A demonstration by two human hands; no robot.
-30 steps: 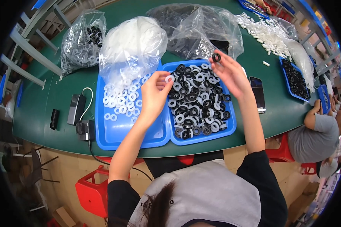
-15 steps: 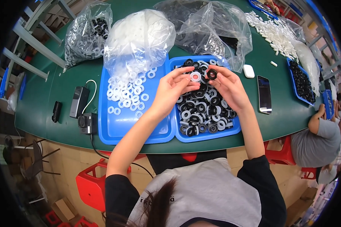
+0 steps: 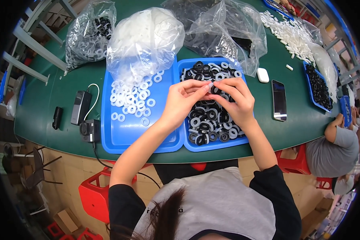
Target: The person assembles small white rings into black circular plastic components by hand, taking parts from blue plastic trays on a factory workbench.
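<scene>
Above the right-hand blue tray, my two hands meet fingertip to fingertip. My left hand pinches a white ring washer, seen nearly edge-on. My right hand is closed in a pinch against it; the black ring in those fingers is mostly hidden. Below them lies a heap of black rings and white-and-black ring pairs. Loose white ring washers are spread in the left-hand blue tray, spilling from a clear bag of white washers.
Clear bags with dark rings and dark contents stand at the back. A phone and a white case lie right of the trays. Black devices sit at left. Another person sits at far right.
My hands have come together, bringing the white washer and the black ring from apart to touching. The white washer has turned from face-on to nearly edge-on.
</scene>
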